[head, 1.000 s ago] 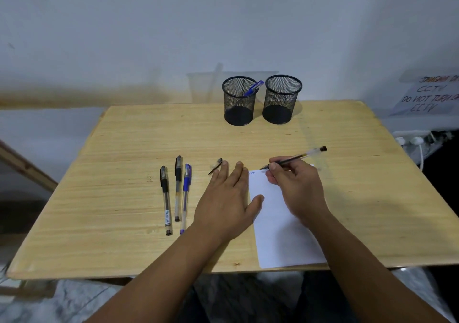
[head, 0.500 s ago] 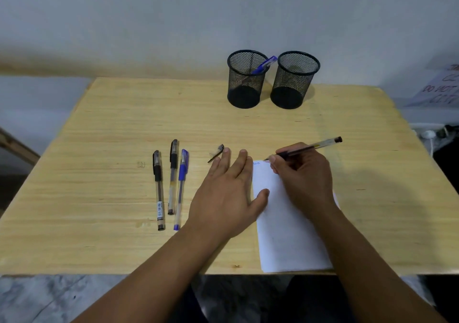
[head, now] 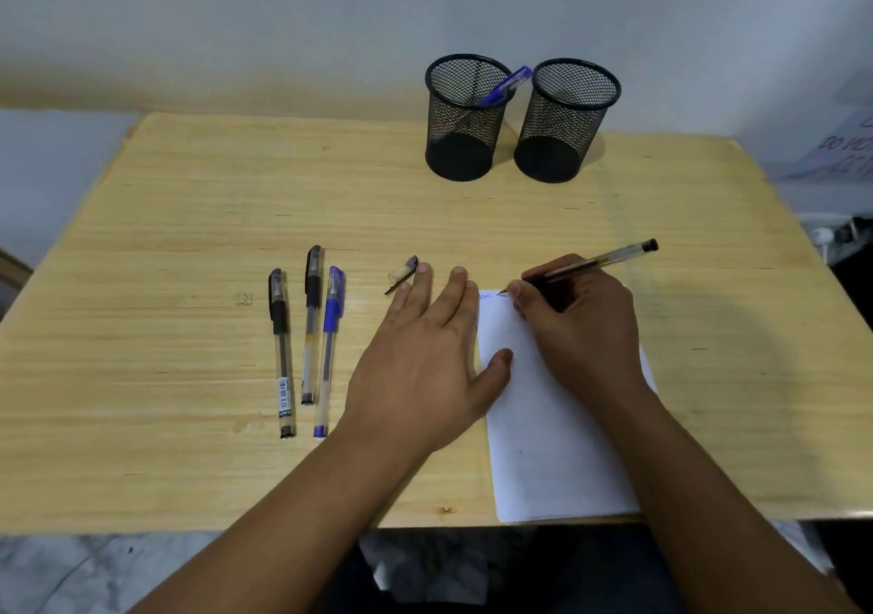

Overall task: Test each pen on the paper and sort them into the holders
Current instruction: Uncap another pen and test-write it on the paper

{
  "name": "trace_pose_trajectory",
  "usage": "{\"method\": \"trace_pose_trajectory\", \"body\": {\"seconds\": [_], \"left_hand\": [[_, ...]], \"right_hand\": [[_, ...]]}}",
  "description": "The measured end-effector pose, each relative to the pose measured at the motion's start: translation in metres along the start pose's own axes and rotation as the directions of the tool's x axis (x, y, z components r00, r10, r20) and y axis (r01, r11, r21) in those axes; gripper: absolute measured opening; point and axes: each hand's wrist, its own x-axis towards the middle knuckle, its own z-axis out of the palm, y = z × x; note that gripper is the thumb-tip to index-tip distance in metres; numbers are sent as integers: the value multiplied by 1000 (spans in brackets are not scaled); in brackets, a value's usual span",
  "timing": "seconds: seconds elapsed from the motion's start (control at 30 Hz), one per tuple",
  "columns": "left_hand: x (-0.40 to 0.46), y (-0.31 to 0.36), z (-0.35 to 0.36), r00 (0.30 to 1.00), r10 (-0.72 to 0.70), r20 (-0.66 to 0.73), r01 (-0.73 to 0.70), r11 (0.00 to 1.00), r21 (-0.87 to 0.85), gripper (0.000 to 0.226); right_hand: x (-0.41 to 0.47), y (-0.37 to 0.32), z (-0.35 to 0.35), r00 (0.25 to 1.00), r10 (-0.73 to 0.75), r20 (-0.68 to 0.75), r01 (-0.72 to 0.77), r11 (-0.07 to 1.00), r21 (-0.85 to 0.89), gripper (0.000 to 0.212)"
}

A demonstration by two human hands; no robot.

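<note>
My right hand (head: 583,325) grips a black pen (head: 604,259), its tip touching the top edge of the white paper (head: 548,443) beside a small blue scribble. My left hand (head: 425,363) lies flat with fingers spread, thumb on the paper's left edge. A loose pen cap (head: 402,274) rests just beyond its fingertips. Left of that hand lie three capped pens side by side: a black one (head: 281,353), another black one (head: 311,325) and a blue one (head: 329,351). Two black mesh holders stand at the back: the left holder (head: 465,127) contains a blue pen (head: 505,86), the right holder (head: 564,122) looks empty.
The wooden table (head: 189,217) ends close to my body, and the paper reaches its front edge. A wall runs behind the holders. A sign with writing (head: 845,146) and a white plug (head: 822,235) sit off the table's right side.
The view has tilted down and drawn closer to the table. My right hand has brought the pen tip onto the paper's top edge. My left hand has stayed flat in place.
</note>
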Motion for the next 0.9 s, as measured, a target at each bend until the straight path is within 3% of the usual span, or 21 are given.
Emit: {"method": "trace_pose_trajectory", "body": {"seconds": [0.9], "left_hand": [[1, 1, 1, 1000, -3, 2, 3, 1000, 11, 79]], "right_hand": [[0, 0, 1, 999, -47, -13, 47, 999, -25, 5]]}}
